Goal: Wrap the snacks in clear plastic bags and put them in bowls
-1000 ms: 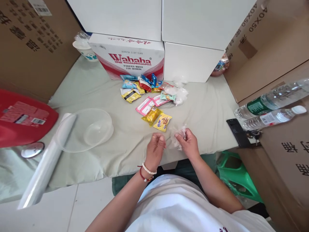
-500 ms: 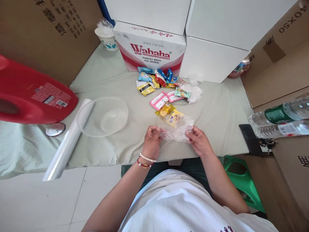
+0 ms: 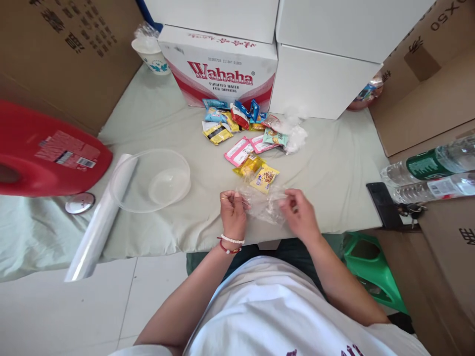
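Note:
A crumpled clear plastic bag (image 3: 264, 206) is stretched between my two hands near the table's front edge. My left hand (image 3: 233, 210) pinches its left side. At its right side my right hand (image 3: 300, 213) has bent fingers, slightly blurred, and the fingertips touch the film; how firmly they grip is hard to see. Just beyond the bag lie a yellow snack packet (image 3: 264, 178) and a shiny gold-wrapped snack (image 3: 249, 165). Farther back are pink-and-white packets (image 3: 239, 151) and a green packet (image 3: 275, 137) beside more crumpled clear bags (image 3: 296, 138).
A clear plastic bowl (image 3: 150, 180) stands at the left, beside a roll of plastic film (image 3: 100, 222) and a red jug (image 3: 55, 151). More packets (image 3: 217, 132) lie before the Wahaha carton (image 3: 222, 69). A phone (image 3: 384, 203), keys and water bottles (image 3: 430, 165) are at right.
My left hand has taken hold of the bag, which my right hand alone held earlier. The bag has been spread between both hands. My right hand's fingers have since shifted, and the view has swung.

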Available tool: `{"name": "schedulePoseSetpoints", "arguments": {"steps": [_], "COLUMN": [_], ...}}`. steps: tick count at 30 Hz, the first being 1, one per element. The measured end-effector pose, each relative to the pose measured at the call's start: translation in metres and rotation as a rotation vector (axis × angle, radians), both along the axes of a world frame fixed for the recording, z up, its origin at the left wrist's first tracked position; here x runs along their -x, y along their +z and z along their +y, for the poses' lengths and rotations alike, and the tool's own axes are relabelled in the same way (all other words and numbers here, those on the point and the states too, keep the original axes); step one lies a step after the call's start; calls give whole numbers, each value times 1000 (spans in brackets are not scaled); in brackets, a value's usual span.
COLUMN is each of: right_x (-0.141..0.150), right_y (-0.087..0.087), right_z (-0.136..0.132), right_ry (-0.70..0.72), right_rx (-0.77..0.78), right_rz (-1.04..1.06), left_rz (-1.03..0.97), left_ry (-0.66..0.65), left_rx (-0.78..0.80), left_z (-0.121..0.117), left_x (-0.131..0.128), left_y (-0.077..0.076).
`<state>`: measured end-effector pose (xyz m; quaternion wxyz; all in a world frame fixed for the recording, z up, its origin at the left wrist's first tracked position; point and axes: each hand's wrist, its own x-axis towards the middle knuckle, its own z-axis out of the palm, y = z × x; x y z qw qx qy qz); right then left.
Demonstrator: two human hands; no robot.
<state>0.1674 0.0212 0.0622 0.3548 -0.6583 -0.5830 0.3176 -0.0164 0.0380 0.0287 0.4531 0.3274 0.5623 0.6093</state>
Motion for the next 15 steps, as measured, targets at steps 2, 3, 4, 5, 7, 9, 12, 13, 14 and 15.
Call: {"name": "schedulePoseSetpoints", "arguments": {"steps": [2, 3, 4, 5, 7, 9, 12, 13, 14, 15], "right_x": [15, 19, 19, 16, 0, -24, -51, -53, -51, -45], "right_y": [-3, -5, -8, -11, -16, -18, -16, -13, -10, -7], "right_z": [4, 6, 8, 10, 10, 6, -4, -7, -9, -10], "right_ry": [159, 203, 223, 217, 131, -25, -230, -251, -241, -199], "right_rx": [37, 42, 37, 26, 4, 9, 15, 1, -21, -46], "right_rz": [-72, -89, -76, -30, 115, 237, 215, 165, 106, 40], "left_rz": [-4, -3, -1, -4, -31, -84, -132, -122, -92, -47], "left_ry": [-28, -27, -15, 7, 53, 71, 42, 32, 28, 27], "left_rx": [7, 13, 20, 27, 41, 56, 64, 58, 50, 44], "left_z": [-1, 0, 1, 2, 4, 5, 4, 3, 1, 0], "left_x": [-1, 1, 4, 8, 18, 25, 26, 25, 22, 20], "left_y": [0, -1, -2, -3, -6, -9, -13, -15, -16, -17]}}
